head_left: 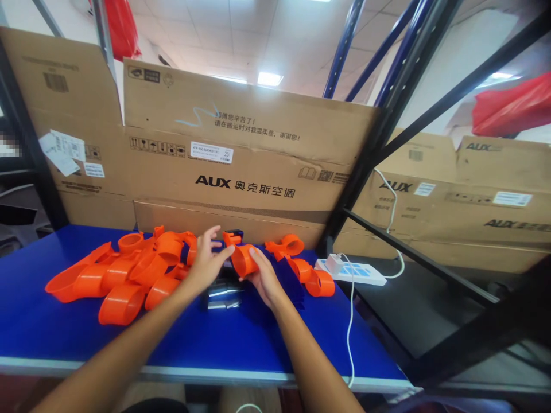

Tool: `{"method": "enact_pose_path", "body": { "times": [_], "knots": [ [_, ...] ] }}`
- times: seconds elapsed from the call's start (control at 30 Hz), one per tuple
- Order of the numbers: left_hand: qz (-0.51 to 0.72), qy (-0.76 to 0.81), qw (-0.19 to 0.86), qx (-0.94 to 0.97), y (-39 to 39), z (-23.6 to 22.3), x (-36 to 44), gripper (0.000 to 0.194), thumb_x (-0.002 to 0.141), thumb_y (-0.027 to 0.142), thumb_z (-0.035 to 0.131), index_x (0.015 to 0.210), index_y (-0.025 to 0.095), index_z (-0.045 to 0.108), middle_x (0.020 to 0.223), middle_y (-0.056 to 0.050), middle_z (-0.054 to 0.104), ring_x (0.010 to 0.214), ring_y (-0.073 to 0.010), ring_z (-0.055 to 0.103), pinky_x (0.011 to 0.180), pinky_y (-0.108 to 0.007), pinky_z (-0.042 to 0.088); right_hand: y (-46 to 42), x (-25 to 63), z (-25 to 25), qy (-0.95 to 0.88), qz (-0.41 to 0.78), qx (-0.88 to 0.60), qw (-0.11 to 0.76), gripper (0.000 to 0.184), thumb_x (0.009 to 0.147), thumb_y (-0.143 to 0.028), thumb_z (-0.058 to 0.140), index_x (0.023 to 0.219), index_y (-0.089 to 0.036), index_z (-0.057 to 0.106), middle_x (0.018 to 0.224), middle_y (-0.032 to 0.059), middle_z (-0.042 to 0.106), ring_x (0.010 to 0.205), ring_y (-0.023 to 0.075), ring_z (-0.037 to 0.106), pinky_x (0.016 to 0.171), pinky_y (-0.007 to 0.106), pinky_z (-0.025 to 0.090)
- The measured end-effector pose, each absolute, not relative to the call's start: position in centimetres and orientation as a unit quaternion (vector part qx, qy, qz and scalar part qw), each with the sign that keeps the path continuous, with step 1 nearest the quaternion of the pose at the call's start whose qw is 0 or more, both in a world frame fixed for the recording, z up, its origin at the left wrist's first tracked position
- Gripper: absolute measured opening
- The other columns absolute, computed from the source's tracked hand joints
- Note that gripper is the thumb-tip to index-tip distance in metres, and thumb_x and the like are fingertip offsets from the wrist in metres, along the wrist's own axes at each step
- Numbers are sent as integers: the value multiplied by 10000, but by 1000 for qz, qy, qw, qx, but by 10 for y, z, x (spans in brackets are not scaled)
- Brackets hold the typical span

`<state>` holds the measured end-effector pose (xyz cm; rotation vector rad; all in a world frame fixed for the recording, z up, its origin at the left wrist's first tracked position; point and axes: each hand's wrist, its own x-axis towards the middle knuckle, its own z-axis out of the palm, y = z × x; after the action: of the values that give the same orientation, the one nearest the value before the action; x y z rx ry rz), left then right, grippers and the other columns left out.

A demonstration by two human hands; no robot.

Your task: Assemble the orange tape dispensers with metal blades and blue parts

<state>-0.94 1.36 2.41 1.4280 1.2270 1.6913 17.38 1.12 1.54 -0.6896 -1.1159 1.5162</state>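
Note:
My right hand [263, 276] is closed around an orange plastic ring [243, 261], held just above the blue table. Beside it on the left, my left hand [209, 258] has its fingers spread; its thumb reaches to the ring's edge, and whether it touches cannot be told. Behind the hands sits a small orange and black piece [233, 237], partly hidden. Below and between the hands lie dark, shiny flat pieces [222, 295] whose kind is unclear. A heap of similar orange plastic rings [121, 304] spreads to the left of my left hand.
More orange rings [320, 283] lie right of my right hand, beside dark blue flat pieces [289, 281]. A white power strip [365, 274] with a plugged-in charger and cable sits at the right edge. Cardboard panels [249, 155] and a black metal frame [359, 178] stand behind the blue table [181, 350].

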Motion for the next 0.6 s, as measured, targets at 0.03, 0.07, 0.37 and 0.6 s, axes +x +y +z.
{"method": "enact_pose_path", "body": {
  "times": [0.03,0.07,0.37,0.6],
  "knots": [
    [613,477,276,566,19,34,-23,669,766,458,834,1378,316,603,1448,-135,521,1195,-293,629,981,-442,541,11,173,15,-468,644,-289,533,443,858,-517,760,1186,-238,658,912,38,709,721,178,637,531,255,562],
    [588,493,252,590,25,45,-39,607,772,475,821,1332,320,643,1435,-118,549,1265,-305,587,1042,-453,498,10,172,14,-466,650,-288,526,441,861,-521,757,1179,-233,654,902,42,709,720,183,643,530,261,565],
    [343,673,152,637,86,68,-176,465,568,551,833,856,196,747,1120,-230,770,1185,-500,639,1029,-556,439,18,126,25,-434,703,-325,461,483,935,-602,627,1245,-262,480,912,45,692,663,196,695,561,357,618],
    [272,699,143,646,105,47,-186,428,468,461,846,819,238,745,989,-143,802,1017,-398,716,821,-395,523,30,95,24,-455,696,-361,421,521,911,-465,723,1275,-304,387,866,-1,655,543,141,640,471,293,593]
  ]
}}
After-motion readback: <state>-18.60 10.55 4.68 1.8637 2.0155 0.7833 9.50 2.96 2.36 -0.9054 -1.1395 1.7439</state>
